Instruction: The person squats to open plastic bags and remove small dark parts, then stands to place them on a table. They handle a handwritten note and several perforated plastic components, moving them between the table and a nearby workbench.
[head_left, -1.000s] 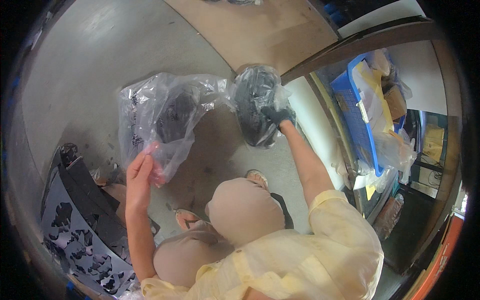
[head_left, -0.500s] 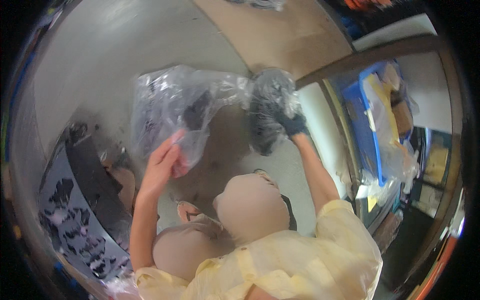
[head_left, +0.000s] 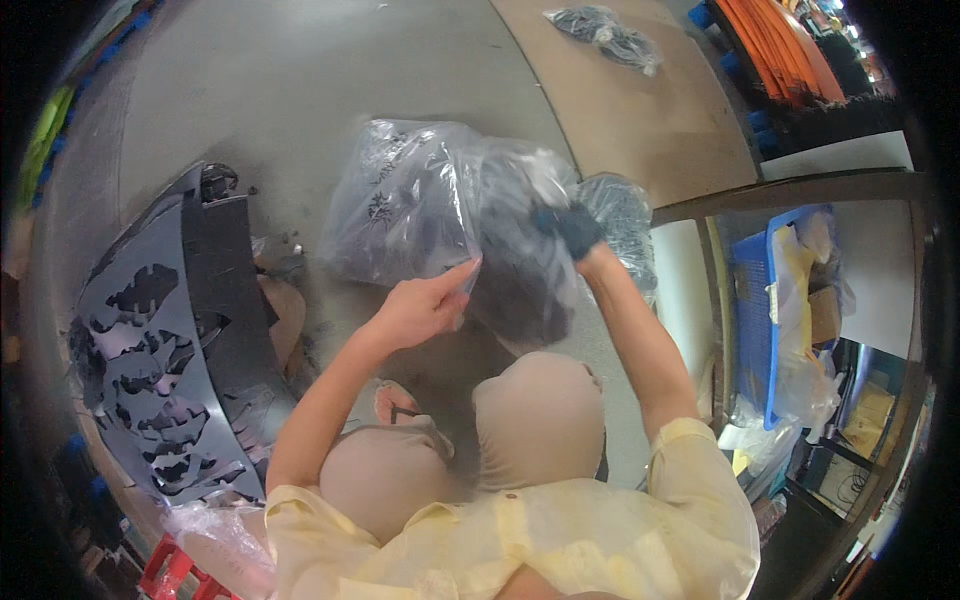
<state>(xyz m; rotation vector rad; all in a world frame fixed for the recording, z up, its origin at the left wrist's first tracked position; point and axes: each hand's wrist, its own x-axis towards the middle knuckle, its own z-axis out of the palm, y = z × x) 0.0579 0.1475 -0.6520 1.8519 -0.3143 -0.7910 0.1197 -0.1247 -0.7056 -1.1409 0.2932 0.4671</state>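
Observation:
A large clear plastic bag [head_left: 385,215] with dark marks on its face and dark contents lies over the floor in front of me. My left hand [head_left: 430,303], bare, pinches the near edge of this bag. On the other side, my right hand [head_left: 572,232], in a dark glove, is closed at the top of a dark plastic-wrapped bundle [head_left: 520,270]. That bundle is smeared by motion and lies against the bag's right side; whether it is inside the bag I cannot tell. Just right of the glove rests another dark plastic-wrapped bundle [head_left: 622,222].
A grey sheet with ragged cut-outs [head_left: 165,370] stands at the left by dark boards. Brown cardboard [head_left: 640,110] at the far right carries a wrapped dark bundle [head_left: 605,38]. A blue basket [head_left: 752,315] stands beyond a frame at the right. A red stool [head_left: 175,570] is at lower left.
My right hand has drawn a dark bundle leftward to the bag, uncovering another bundle behind. My left hand and the bag edge have moved right. The view has shifted too.

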